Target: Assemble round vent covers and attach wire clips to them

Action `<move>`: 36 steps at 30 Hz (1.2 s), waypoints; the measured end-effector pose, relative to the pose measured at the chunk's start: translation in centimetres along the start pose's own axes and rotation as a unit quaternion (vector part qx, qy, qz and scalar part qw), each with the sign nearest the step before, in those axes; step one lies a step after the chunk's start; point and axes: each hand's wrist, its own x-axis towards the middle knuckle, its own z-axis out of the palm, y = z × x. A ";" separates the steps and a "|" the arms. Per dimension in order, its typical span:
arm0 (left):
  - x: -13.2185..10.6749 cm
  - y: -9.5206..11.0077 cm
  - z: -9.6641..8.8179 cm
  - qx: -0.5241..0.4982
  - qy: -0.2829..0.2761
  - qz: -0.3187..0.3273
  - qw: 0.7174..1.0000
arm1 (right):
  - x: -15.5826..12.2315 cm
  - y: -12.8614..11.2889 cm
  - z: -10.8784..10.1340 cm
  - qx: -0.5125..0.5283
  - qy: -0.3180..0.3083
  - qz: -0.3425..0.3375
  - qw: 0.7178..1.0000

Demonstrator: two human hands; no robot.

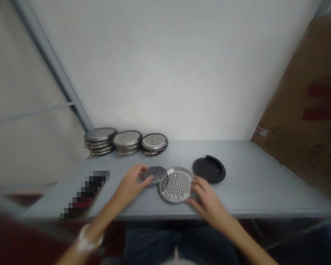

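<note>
My left hand (136, 180) is closed on the left edge of a dark round perforated disc (156, 174), tilted a little. The disc's right side overlaps the rim of a round metal grater plate (177, 186), silvery with rows of raised holes. Around that plate's right rim are the fingers and thumb of my right hand (205, 195), gripping it near the table's front edge. Just behind my right hand lies a black round tray (209, 169) with a raised rim along one side.
Three stacks of round metal plates stand along the wall: a tall left stack (100, 141), a middle stack (127, 142) and a lower right stack (155, 143). A pixelated dark object (85, 195) lies at left. A large cardboard box (303, 121) rises at right on the grey table (253, 184).
</note>
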 end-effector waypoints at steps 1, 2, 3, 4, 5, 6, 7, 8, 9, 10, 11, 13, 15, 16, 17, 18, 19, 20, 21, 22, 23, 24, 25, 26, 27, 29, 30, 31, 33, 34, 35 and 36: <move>-0.3 -0.8 -0.2 0.014 -0.005 -0.002 1.000 | 0.0 -0.1 0.0 0.008 0.001 0.002 1.000; -0.5 -1.5 -0.3 0.024 -0.012 -0.003 1.000 | 0.0 -0.1 -0.1 0.016 0.005 0.004 1.000; -0.8 -2.0 -0.3 0.033 -0.019 -0.001 0.999 | 0.1 -0.1 -0.1 0.023 0.011 0.004 1.000; -1.0 -2.3 -0.4 0.041 -0.025 0.002 0.999 | 0.1 -0.2 -0.2 0.029 0.018 0.005 0.999; -1.3 -2.3 -0.3 0.049 -0.031 0.008 0.998 | 0.1 -0.2 -0.2 0.035 0.025 0.005 0.999; -1.4 -2.2 -0.3 0.056 -0.038 0.016 0.998 | 0.1 -0.2 -0.3 0.040 0.033 0.006 0.999; -1.5 -1.9 -0.1 0.061 -0.047 0.027 0.997 | 0.1 -0.2 -0.4 0.044 0.040 0.006 0.998; -1.5 -1.6 0.0 0.066 -0.060 0.038 0.995 | 0.1 -0.1 -0.4 0.048 0.050 0.006 0.998; -1.5 -1.3 0.2 0.071 -0.076 0.048 0.993 | 0.1 -0.1 -0.5 0.050 0.061 0.005 0.997; -1.4 -1.1 0.4 0.077 -0.092 0.056 0.991 | 0.0 0.0 -0.5 0.052 0.076 0.004 0.996; -1.3 -0.9 0.6 0.084 -0.103 0.059 0.989 | 0.0 0.1 -0.4 0.052 0.094 0.004 0.994; -0.9 -0.8 0.9 0.098 -0.116 0.054 0.987 | -0.2 0.5 -0.2 0.047 0.137 0.007 0.989; -0.7 -1.0 1.0 0.104 -0.119 0.044 0.986 | -0.3 1.0 0.0 0.035 0.174 0.017 0.984; -0.7 -1.1 1.0 0.101 -0.118 0.038 0.987 | -0.4 1.3 0.0 0.027 0.186 0.023 0.982; -0.7 -1.3 0.9 0.096 -0.117 0.034 0.988 | -0.5 1.5 0.0 0.018 0.193 0.025 0.981; -0.7 -1.5 0.8 0.087 -0.113 0.031 0.989 | -0.6 1.9 -0.2 0.008 0.196 0.025 0.980; -0.7 -1.7 0.6 0.077 -0.107 0.028 0.991 | -0.7 2.2 -0.6 -0.004 0.200 0.023 0.980; -0.7 -2.0 0.3 0.065 -0.099 0.024 0.993 | -0.8 2.6 -1.0 -0.017 0.203 0.019 0.979; -0.7 -2.2 0.0 0.054 -0.089 0.020 0.994 | -0.9 3.0 -1.5 -0.031 0.207 0.017 0.978; -0.6 -2.3 -0.3 0.046 -0.077 0.015 0.996 | -0.9 3.5 -2.1 -0.045 0.214 0.018 0.976; -0.5 -2.4 -0.6 0.039 -0.064 0.007 0.997 | -1.0 4.0 -2.7 -0.058 0.221 0.022 0.973; -0.4 -2.2 -0.8 0.035 -0.051 0.001 0.998 | -1.1 4.5 -3.2 -0.070 0.228 0.030 0.971; -0.3 -1.9 -1.0 0.031 -0.042 -0.003 0.999 | -1.2 5.1 -3.7 -0.081 0.235 0.038 0.968; -0.1 -1.3 -1.1 0.028 -0.035 -0.001 0.999 | -1.3 5.6 -4.2 -0.088 0.241 0.046 0.965; 0.0 -0.6 -1.0 0.024 -0.034 0.007 0.999 | -1.5 6.1 -4.4 -0.094 0.249 0.056 0.962; 0.1 1.5 -0.3 0.010 -0.052 0.036 0.998 | -1.7 7.0 -4.7 -0.097 0.266 0.077 0.956; 0.0 2.6 0.2 0.002 -0.071 0.052 0.996 | -1.8 7.3 -4.7 -0.094 0.272 0.088 0.954; -0.1 3.7 0.9 -0.005 -0.094 0.067 0.993 | -1.9 7.6 -4.7 -0.089 0.273 0.098 0.953; -0.5 5.6 2.5 -0.010 -0.135 0.098 0.986 | -2.1 8.1 -4.6 -0.078 0.265 0.113 0.954; -0.7 6.2 3.3 -0.008 -0.150 0.114 0.982 | -2.1 8.3 -4.5 -0.074 0.258 0.119 0.956; -1.0 6.6 4.0 -0.005 -0.162 0.128 0.978 | -2.2 8.4 -4.5 -0.072 0.252 0.124 0.957; -1.2 6.9 4.5 0.000 -0.170 0.138 0.976 | -2.2 8.5 -4.4 -0.071 0.248 0.129 0.957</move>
